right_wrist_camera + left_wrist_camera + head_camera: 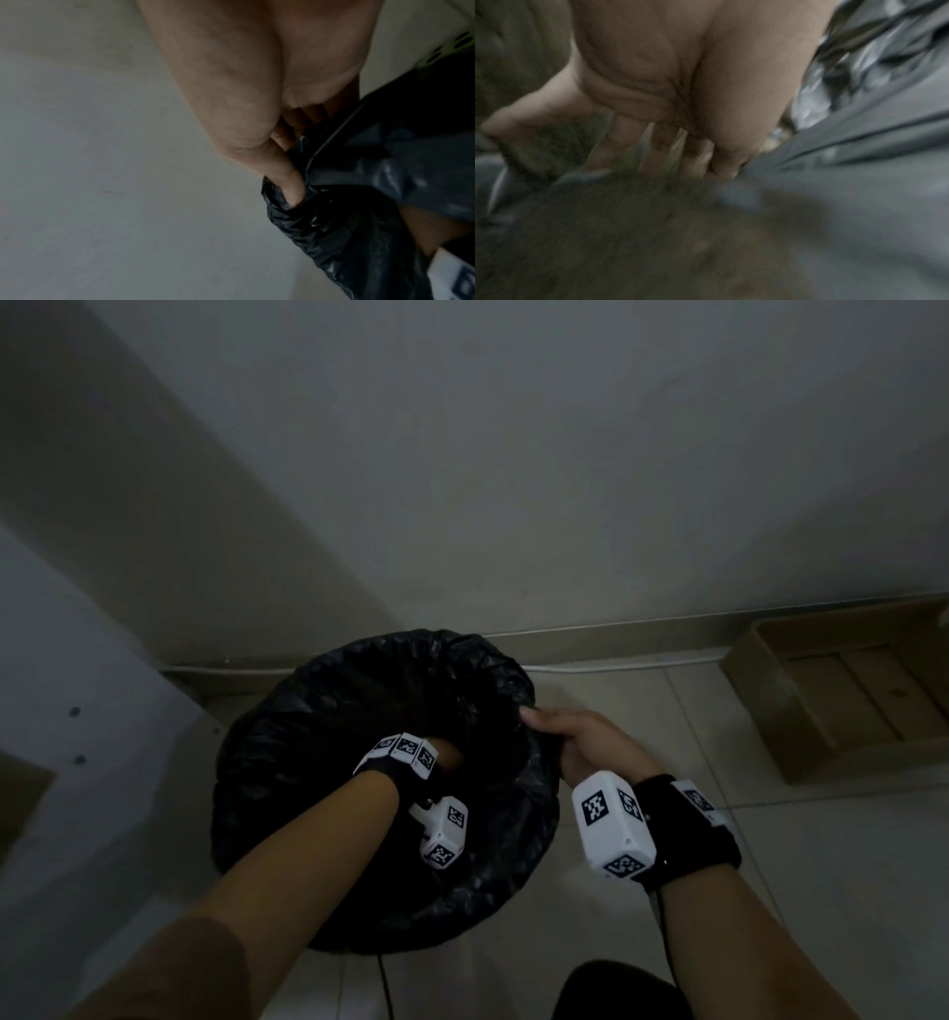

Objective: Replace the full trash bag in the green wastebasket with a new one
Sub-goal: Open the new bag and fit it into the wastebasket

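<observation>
A black trash bag (pixel 318 711) lines the round wastebasket on the floor and is folded over its rim. My left hand (pixel 447 755) reaches down inside the bag. In the blurred left wrist view, the left hand (pixel 654 142) has straight, spread fingers (pixel 618 146) touching the bag's inner plastic (pixel 859 182). My right hand (pixel 570 737) grips the bag at the rim's right side. Seen from the right wrist, the fingers (pixel 282 168) curl round a bunched fold of the bag (pixel 359 203). A strip of the green perforated wastebasket (pixel 447 51) shows above the plastic.
The basket stands against a pale wall with a baseboard (pixel 667 634) and a white cable (pixel 616 666) along it. An open cardboard box (pixel 847 690) lies on the tiled floor to the right. A white panel (pixel 77 711) stands close on the left.
</observation>
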